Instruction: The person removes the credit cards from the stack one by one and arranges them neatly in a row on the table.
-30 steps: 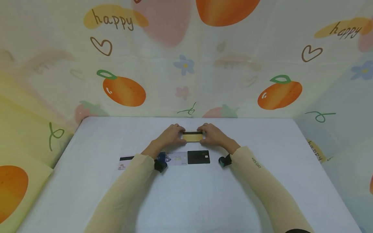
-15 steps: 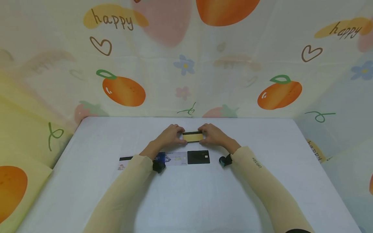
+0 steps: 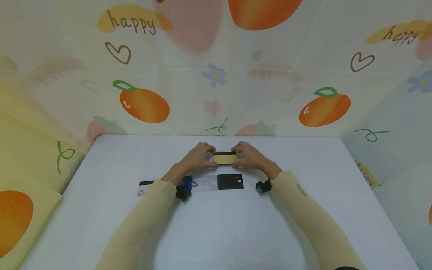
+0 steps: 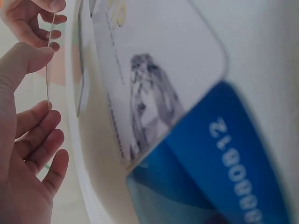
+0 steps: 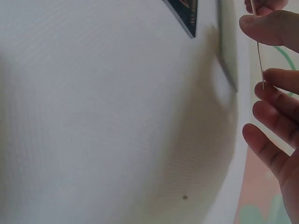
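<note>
A gold bank-type card [image 3: 225, 159] with a dark magnetic stripe is held between both hands near the far side of the table. My left hand [image 3: 197, 156] pinches its left end between thumb and fingers. At the right end, my right hand [image 3: 250, 156] grips it the same way. The left wrist view catches the card [image 4: 47, 79] edge-on, above the tabletop. Closer to me lie a black VIP card [image 3: 230, 182], a pale card with a diamond picture [image 3: 204, 183] and a blue card [image 3: 186, 181], partly hidden by the left wrist.
A white card [image 3: 144, 188] with a black stripe lies farthest left, partly behind the left sleeve. Another flat card-like piece [image 5: 227, 46] lies on the white table [image 3: 222, 228] below the held card. Patterned cloth [image 3: 189, 90] hangs behind the table.
Both hands keep hold of the gold card, which has shifted very slightly to the right. The right forearm has edged right. The row of cards lies as before.
</note>
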Available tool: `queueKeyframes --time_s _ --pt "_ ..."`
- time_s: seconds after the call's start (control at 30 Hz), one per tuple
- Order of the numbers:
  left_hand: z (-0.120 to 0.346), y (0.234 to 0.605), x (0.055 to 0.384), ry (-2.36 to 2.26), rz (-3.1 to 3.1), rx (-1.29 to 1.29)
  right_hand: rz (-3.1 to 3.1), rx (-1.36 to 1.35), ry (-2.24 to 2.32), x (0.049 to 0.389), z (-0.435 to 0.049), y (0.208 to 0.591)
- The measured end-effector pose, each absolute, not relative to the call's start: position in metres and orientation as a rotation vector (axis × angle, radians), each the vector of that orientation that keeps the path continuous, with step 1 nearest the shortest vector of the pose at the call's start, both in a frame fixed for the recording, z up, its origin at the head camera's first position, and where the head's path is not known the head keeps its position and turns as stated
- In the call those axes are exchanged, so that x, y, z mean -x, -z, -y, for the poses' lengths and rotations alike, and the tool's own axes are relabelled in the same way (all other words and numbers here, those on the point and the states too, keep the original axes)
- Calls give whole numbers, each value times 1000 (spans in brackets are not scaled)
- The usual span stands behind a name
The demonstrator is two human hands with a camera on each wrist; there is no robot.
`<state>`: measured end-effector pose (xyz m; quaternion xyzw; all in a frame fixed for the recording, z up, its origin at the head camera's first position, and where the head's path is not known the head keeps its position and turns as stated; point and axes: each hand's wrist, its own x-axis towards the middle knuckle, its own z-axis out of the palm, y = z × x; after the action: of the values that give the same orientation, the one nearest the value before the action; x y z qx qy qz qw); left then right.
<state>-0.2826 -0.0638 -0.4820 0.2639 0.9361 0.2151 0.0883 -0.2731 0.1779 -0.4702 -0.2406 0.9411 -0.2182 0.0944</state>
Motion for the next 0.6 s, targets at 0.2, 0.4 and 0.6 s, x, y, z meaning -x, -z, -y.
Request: queueKeyframes --time_s 0.2,0.4,0.6 --pt "62 479 281 -631 -2800 -815 -2787 694 679 269 -182 465" --pt "59 476 279 -654 -2820 -841 -2772 659 712 265 -186 458" --pt "56 471 274 -688 -2817 -864 -2774 641 716 261 -190 453"
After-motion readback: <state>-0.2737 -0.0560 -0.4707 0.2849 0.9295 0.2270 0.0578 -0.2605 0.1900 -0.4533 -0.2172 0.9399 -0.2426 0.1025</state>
